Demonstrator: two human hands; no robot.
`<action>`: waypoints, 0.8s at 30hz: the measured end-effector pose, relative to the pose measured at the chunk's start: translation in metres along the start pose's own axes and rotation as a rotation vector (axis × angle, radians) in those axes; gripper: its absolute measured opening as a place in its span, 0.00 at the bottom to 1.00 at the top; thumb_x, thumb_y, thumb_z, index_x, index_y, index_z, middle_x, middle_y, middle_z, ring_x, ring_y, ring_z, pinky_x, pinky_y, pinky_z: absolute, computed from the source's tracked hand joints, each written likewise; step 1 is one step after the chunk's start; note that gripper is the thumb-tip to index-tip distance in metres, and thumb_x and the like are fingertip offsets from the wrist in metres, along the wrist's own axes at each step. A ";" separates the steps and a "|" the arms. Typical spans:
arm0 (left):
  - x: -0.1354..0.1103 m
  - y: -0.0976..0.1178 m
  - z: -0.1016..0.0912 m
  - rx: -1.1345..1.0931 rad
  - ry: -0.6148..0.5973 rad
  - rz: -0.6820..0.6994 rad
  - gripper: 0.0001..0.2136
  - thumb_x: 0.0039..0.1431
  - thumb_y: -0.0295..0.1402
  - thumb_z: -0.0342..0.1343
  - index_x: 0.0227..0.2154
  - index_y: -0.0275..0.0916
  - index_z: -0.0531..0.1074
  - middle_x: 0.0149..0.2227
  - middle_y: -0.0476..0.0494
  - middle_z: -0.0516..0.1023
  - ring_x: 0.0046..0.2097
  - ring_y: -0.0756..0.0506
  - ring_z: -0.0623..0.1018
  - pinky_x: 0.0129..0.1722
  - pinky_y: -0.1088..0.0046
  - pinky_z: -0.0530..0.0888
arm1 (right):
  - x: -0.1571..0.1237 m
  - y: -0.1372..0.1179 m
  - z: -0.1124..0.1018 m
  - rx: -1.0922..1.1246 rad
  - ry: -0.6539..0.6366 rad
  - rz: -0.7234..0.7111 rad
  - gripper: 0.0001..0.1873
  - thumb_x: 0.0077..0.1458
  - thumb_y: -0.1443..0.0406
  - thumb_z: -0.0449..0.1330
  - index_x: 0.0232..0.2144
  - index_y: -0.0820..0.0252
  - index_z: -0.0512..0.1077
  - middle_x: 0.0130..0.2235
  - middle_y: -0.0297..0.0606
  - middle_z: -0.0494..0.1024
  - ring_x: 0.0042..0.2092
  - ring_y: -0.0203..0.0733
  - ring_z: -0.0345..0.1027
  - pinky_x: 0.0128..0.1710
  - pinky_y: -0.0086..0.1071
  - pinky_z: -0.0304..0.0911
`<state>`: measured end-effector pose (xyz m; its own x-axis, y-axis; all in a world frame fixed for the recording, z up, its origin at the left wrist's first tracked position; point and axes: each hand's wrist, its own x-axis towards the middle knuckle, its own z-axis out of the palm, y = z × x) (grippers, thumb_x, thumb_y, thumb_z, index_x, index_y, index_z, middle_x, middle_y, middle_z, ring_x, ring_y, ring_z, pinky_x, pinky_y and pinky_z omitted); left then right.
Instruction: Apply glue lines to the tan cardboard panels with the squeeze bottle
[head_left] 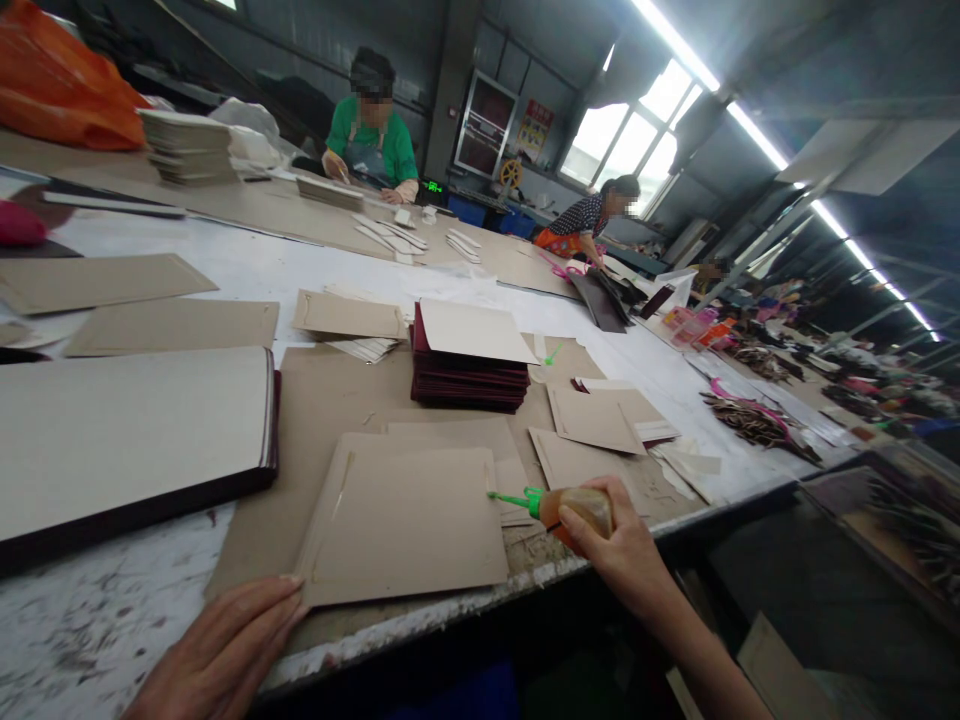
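Note:
My right hand (611,545) is closed round a small amber glue bottle (577,505) with a green nozzle that points left at a brown cardboard sheet (409,525). The sheet lies flat near the table's front edge. My left hand (225,650) lies flat with fingers stretched out, its fingertips touching the sheet's near left corner. More cardboard pieces lie stacked under and behind this sheet.
A stack of dark maroon covers (466,378) topped by a pale sheet stands behind. A large board (127,440) lies at left. Loose cardboard pieces (592,415) sit to the right. Two other people (371,135) work at the far side. The table edge (450,610) runs just in front.

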<state>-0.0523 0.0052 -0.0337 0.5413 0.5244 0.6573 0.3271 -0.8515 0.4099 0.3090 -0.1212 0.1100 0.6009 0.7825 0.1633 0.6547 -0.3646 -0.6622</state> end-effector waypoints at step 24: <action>0.031 0.012 -0.011 -0.001 0.056 0.200 0.13 0.67 0.34 0.44 0.45 0.39 0.73 0.43 0.44 0.76 0.44 0.49 0.77 0.52 0.77 0.71 | -0.048 -0.008 -0.020 0.013 -0.114 0.105 0.17 0.50 0.51 0.58 0.34 0.55 0.63 0.27 0.32 0.73 0.29 0.45 0.70 0.30 0.35 0.65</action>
<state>-0.0406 0.0113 -0.0017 0.5514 0.3441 0.7600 0.2167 -0.9388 0.2678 0.2840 -0.1662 0.1223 0.6096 0.7926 0.0092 0.5846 -0.4418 -0.6805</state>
